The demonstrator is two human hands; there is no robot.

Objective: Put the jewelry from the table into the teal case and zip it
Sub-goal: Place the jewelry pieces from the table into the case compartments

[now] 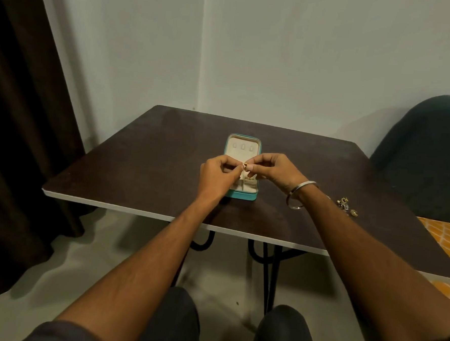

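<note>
Together the left hand [217, 173] and right hand [276, 171] pinch a small gold piece of jewelry [245, 167], too tiny to identify, just above the open teal zip case with cream lining [241, 166] on the dark brown tabletop [140, 165]. Both hands hide the case's middle. More small jewelry [347, 204] lies well right, partly behind the right forearm.

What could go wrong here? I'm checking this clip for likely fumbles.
1. The small gold piece is pinched between both hands, left hand and right hand, above the open teal case; a slip could drop it outside a compartment.
2. The loose jewelry lies close to the right forearm, which could sweep it toward the table edge.
</note>
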